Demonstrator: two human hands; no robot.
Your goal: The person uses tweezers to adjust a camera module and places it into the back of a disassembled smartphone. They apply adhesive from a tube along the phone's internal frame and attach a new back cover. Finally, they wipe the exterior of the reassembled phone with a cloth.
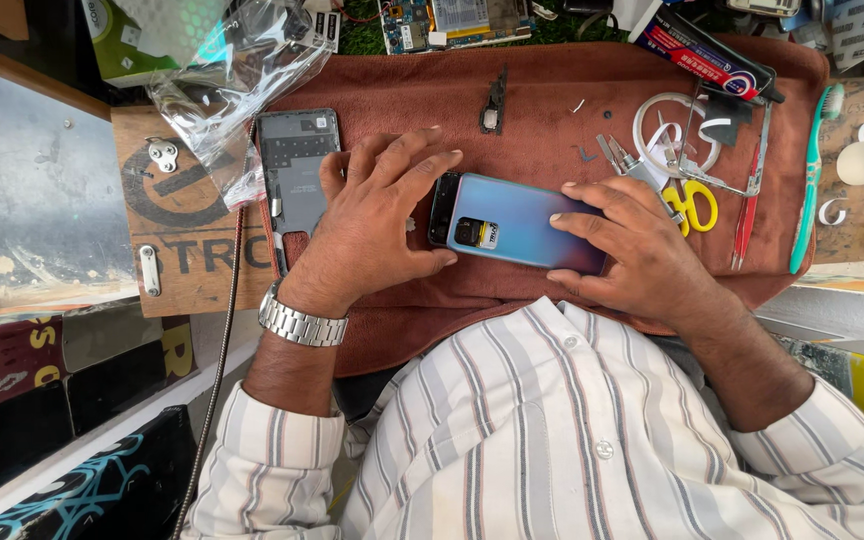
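While both hands are pressed onto it, a smartphone (517,228) with a glossy blue-to-purple back is seen lying face down near the middle of a brown towel (552,100) spread over the tabletop. The left hand (377,225) is laid flat over the phone's camera end, its fingers spread and slightly bent, the fingertips touching the top edge and the thumb set against the lower edge; nothing is enclosed in that grip. The right hand (627,250) is rested on the opposite end, its fingers extended across the back panel and its thumb tucked at the lower corner, so the phone is pinned down rather than clasped. A metal wristwatch (300,324) is worn on the left wrist, and a striped shirt (552,440) fills the lower part of the view.

Just beside the left hand, a dark phone frame (297,180) is laid on the towel's edge, partly covered by a clear plastic bag (222,80). Near the right hand, yellow-handled scissors (694,205), metal tweezers (642,170) and a red-handled tool (747,215) are gathered. A green toothbrush (814,170) is placed further right, well apart from the phone. A small dark part (493,105) is left above the phone, and a red-and-blue tube (707,58) lies at the towel's upper right corner.
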